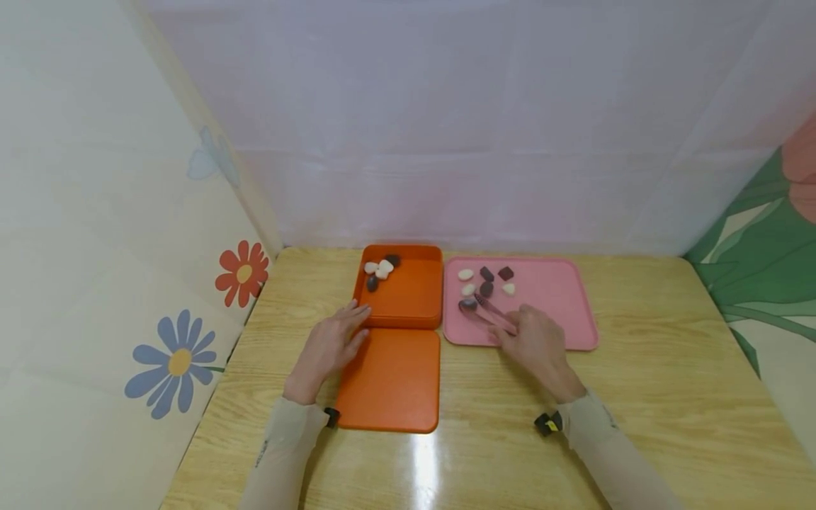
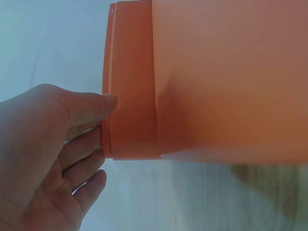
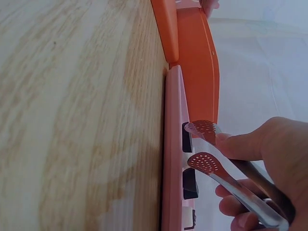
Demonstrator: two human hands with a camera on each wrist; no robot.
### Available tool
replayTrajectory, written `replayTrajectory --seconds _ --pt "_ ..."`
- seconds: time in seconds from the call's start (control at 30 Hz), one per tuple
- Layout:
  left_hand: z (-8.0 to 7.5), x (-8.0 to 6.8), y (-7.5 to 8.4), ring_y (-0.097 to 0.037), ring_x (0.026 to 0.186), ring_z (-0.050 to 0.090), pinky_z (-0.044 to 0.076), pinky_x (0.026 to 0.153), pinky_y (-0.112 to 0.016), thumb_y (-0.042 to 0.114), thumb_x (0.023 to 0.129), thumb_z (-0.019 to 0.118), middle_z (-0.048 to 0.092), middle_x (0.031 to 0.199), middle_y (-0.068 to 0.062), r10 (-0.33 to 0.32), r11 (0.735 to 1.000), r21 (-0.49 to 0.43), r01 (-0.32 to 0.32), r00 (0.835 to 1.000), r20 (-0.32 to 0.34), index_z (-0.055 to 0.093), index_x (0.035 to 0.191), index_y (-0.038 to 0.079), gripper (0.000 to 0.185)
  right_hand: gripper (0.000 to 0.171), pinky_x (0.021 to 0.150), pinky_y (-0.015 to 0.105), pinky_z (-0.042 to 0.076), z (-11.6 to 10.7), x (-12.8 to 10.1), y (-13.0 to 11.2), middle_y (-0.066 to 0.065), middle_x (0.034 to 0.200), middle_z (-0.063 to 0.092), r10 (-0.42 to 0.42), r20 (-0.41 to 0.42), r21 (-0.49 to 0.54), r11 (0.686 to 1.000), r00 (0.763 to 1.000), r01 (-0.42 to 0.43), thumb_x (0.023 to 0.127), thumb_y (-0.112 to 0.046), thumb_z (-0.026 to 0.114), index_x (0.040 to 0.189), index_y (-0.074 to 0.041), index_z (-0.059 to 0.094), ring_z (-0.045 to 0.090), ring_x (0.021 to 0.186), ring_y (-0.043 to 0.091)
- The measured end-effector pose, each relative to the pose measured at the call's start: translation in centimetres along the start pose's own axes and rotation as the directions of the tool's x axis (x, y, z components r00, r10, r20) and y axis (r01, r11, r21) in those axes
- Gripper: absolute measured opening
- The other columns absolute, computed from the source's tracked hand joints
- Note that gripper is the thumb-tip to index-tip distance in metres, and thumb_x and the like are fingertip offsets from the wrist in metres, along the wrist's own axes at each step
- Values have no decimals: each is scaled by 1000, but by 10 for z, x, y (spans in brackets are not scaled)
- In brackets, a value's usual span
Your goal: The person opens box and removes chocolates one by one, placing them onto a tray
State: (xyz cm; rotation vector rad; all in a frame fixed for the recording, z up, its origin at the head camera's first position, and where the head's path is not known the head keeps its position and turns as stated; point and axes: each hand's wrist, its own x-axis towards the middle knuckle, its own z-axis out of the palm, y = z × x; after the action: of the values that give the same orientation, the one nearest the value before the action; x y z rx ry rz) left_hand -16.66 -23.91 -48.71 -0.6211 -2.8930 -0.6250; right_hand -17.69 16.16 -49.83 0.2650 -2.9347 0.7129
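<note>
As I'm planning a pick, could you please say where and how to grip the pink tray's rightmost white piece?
With the tongs, probably pinch the white piece by its sides, coming from the right: the pink tray is bare there; a dark piece sits left.

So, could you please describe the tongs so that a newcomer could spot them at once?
On the wooden table, the pink tray lies right of the orange box. Over its left part, the right hand holds the metal tongs. Unlike the small dark and white pieces nearby, they are long, with rounded, pierced ends.
</note>
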Motion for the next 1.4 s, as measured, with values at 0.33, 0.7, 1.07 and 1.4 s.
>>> replayTrajectory --seconds 0.33,0.7,1.07,1.4 --pt "-1 0 1 -39 146 54 49 114 -60 14 102 74 63 151 -17 4 1000 -8 -4 1000 2 63 148 1 49 38 49 28 38 -6 5 -6 1 72 53 -20 -14 -6 1000 1000 20 90 -42 84 110 -10 85 44 58 16" --pt "0 -2 -2 -40 146 54 48 114 -61 15 102 73 62 152 -17 -13 1000 -4 13 1000 4 63 149 2 49 39 47 27 36 -12 12 -19 0 69 52 -64 -30 2 998 997 64 91 -45 84 108 -10 85 42 57 14" --pt "-2 -1 1 -39 146 55 51 112 -60 15 102 73 63 151 -18 -7 1000 -3 7 1000 1 63 148 2 49 39 46 27 32 -17 21 -33 0 68 50 -113 -45 13 993 993 113 93 -44 83 109 -9 85 39 58 15" --pt "-1 -1 -1 -37 145 55 54 108 -58 16 103 73 63 151 -17 0 1000 14 0 1000 0 63 148 2 49 37 43 28 30 -15 30 -46 -2 61 43 -131 -53 22 991 990 132 92 -49 83 84 -13 79 39 56 15"
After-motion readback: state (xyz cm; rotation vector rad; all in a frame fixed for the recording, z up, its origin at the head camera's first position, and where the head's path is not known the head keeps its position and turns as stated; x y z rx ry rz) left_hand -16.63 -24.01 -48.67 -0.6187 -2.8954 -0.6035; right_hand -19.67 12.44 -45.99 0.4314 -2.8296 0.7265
